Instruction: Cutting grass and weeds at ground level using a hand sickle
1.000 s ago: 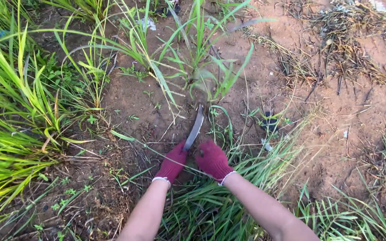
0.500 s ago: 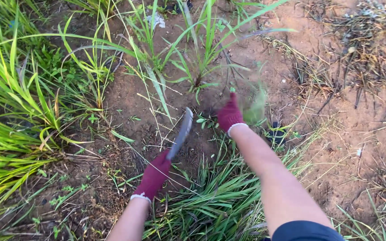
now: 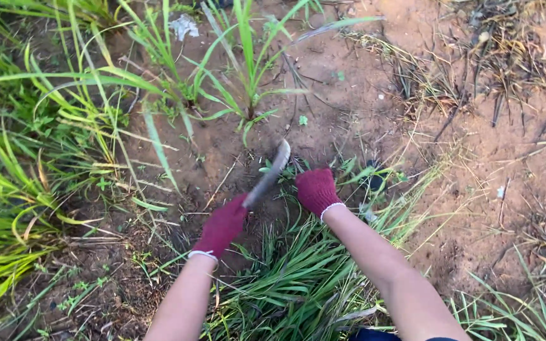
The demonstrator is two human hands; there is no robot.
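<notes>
Knife [image 3: 268, 175] clamped in L hand [image 3: 222, 224] fingers; R hand [image 3: 315, 189] fingers curled on weeds [image 3: 273, 169] w/ blade tip just beside.

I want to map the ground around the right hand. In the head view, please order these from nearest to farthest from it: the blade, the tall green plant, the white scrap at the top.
1. Blade: just left of the right hand.
2. Plant: beyond the hand, up and left.
3. White scrap: farthest, near the top edge, left.
</notes>
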